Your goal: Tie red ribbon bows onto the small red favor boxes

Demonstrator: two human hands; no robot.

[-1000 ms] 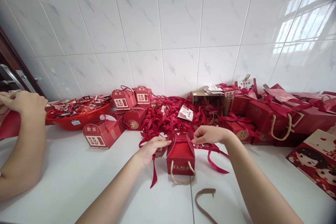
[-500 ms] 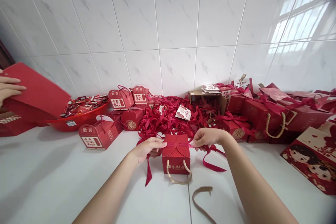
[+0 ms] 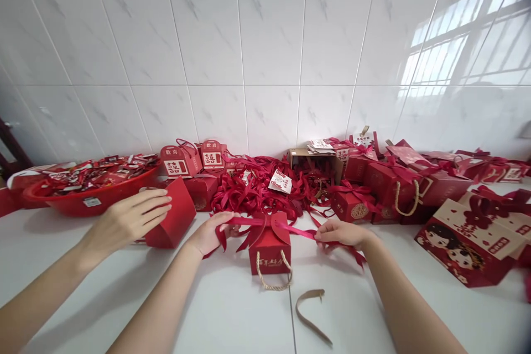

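A small red gift box (image 3: pixel 270 249) with a beige rope handle (image 3: pixel 274 286) and gold lettering stands in front of me. A dark pink ribbon (image 3: pixel 299 231) runs through its top flaps and stretches out to both sides. My left hand (image 3: pixel 211 233) pinches the ribbon's left part, with an end hanging below the fingers. On the other side my right hand (image 3: pixel 338 233) grips the right part, its tail trailing past the wrist. Neither hand touches the box. The flaps stand slightly raised where the ribbon passes.
At left another person's hand (image 3: pixel 136 218) rests against a red box (image 3: pixel 176 218). Behind it is a red basin (image 3: pixel 89 202) of wrapped sweets. Loose ribbons (image 3: pixel 249 193) heap by the wall. Finished boxes (image 3: pixel 390 188) crowd the right. A brown strap (image 3: pixel 309 318) lies in front.
My hands have moved apart, drawing the ribbon taut and lifting the flaps. The other person's hand has brought a red box down onto the table beside my left arm. The view has shifted left.
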